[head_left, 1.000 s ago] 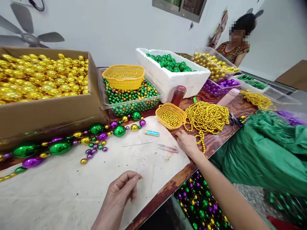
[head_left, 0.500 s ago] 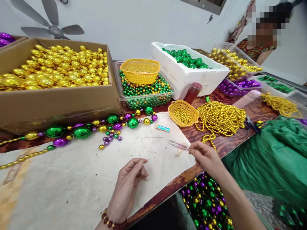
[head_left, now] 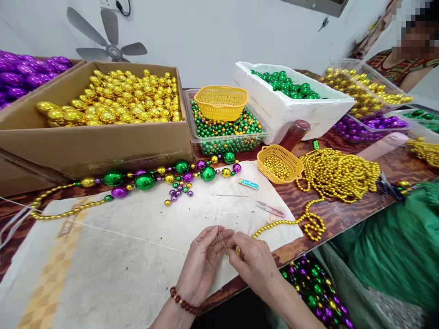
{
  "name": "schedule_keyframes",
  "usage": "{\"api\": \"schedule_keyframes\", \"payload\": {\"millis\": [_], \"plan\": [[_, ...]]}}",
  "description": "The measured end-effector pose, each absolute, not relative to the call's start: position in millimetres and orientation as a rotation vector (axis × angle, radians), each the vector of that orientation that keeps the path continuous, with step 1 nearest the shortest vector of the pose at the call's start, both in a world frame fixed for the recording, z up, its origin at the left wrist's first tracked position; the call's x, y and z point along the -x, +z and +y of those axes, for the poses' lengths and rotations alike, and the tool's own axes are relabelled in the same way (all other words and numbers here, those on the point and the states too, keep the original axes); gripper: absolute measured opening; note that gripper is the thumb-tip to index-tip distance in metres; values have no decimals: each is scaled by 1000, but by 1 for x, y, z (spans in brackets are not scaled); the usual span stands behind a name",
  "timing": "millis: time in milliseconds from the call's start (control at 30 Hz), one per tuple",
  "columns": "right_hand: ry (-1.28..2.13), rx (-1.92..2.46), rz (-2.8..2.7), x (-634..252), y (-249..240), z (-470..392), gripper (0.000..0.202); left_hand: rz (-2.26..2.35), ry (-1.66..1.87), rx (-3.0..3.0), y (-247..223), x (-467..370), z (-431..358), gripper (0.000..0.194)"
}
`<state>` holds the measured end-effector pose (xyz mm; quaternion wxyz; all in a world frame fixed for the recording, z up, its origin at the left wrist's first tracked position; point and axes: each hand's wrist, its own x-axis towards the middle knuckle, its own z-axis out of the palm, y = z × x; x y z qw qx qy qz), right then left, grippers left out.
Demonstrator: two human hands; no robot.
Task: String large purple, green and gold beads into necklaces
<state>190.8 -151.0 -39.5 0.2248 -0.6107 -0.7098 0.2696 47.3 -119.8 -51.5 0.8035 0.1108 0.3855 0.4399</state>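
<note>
Above the white cloth, my hands meet near the table's front edge. My left hand, a dark red bead bracelet at its wrist, has its fingers closed on a thin white thread. Part of that thread stands up above the fingertips, and a length trails off left across the cloth. My right hand pinches the end of a gold bead string, one bead showing by its fingers. The string runs back to a gold bead heap. Beyond the hands lie pink-handled thread snips and a long needle.
A bead necklace in green, purple and gold lies along the back of the cloth. Behind it stand a cardboard box, a yellow basket of small beads and a white foam box. A person is at the far right.
My right hand has moved left to my left hand, drawing out the gold bead string across the cloth. White thread now shows at my hands. The view has turned left.
</note>
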Motion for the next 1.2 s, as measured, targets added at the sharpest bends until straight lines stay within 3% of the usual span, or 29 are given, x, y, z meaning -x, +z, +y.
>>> {"api": "schedule_keyframes", "payload": {"millis": [700,800,933,1100,1200], "plan": [[863,1551,-2188,-173,-49,-148,12,887,1071,-518,-44,-27,-113,13],[943,1465,-2124,-185,-39,-141,6,918,1014,-616,-42,-21,-111,15],[939,1266,-1990,-201,-13,-119,17,946,851,-871,-39,-13,-103,19],[628,1267,-2430,-205,-3,-94,24,948,680,-1148,-31,-10,-89,25],[722,1297,-2419,-212,-8,-92,25,963,605,-1231,-25,-9,-79,22]]}}
